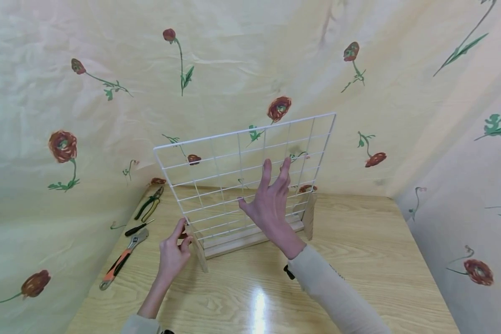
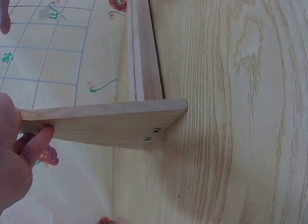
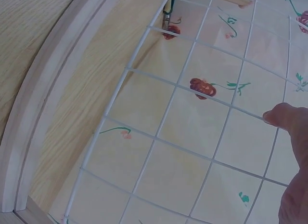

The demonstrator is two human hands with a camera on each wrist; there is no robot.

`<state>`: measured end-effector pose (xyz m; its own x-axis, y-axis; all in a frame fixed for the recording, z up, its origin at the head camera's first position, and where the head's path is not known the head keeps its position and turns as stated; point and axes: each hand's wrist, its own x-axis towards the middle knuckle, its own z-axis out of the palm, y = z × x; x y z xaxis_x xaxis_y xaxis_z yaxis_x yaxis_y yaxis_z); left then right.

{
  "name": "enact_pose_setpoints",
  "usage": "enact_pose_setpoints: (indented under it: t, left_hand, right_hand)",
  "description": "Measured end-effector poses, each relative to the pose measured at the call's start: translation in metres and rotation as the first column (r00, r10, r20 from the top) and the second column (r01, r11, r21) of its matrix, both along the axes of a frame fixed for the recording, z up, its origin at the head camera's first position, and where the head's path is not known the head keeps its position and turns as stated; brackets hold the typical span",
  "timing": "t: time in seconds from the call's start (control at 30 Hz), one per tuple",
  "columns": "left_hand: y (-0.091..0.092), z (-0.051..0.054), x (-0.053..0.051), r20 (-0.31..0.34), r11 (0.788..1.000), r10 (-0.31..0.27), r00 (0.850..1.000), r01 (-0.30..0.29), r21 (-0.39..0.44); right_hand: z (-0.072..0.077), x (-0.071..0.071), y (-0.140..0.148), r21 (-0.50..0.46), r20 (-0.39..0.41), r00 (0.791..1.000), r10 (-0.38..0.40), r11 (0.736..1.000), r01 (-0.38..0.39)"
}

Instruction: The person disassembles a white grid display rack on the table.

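The worktop (image 1: 375,260) runs from beneath both hands to its right edge, well apart from the right hand (image 1: 271,204); its grained surface also lies between the hands and the camera. Ahead of the hands, its far edge meets a flowered cloth (image 1: 229,69). Left of the left hand (image 1: 175,250), near the left edge, lie pliers (image 1: 151,204), a screwdriver (image 1: 137,229) and an adjustable wrench (image 1: 124,260).

The left hand pinches the upper end of the left side panel (image 2: 106,125) between thumb and fingers. The wire grid (image 1: 240,170) rises just right of that hand and stands behind the right hand, whose fingers and thumb are spread, gripping nothing; whether they touch the wires cannot be told.

The grid is white, with rectangular openings, and leans back. Below the right hand, a pale wooden rail (image 1: 238,245) joins the left side panel to the right side panel (image 1: 310,215). Two screw heads (image 2: 155,130) show on the left panel's outer face.
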<state>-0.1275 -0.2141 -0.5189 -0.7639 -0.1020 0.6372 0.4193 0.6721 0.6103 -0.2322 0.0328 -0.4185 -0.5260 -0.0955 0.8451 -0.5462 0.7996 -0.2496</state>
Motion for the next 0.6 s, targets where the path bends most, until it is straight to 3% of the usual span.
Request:
enact_pose_setpoints:
  t: [0.23, 0.47, 0.6]
  left_hand:
    - [0.0, 0.0, 0.001, -0.006, 1.0, -0.004, 1.0, 0.004, 0.002]
    - [0.0, 0.0, 0.0, -0.056, 1.0, -0.019, 0.998, 0.019, -0.002]
    - [0.0, 0.0, 0.0, -0.045, 1.0, -0.015, 0.999, 0.015, -0.004]
  right_hand:
    - [0.007, 0.0, 0.0, -0.003, -0.014, 1.0, 0.014, 1.0, -0.014]
    - [0.013, 0.001, -0.001, -0.012, -0.004, 1.0, 0.014, 1.0, -0.014]
    - [0.016, 0.001, -0.001, -0.01, -0.002, 1.0, 0.005, 1.0, -0.005]
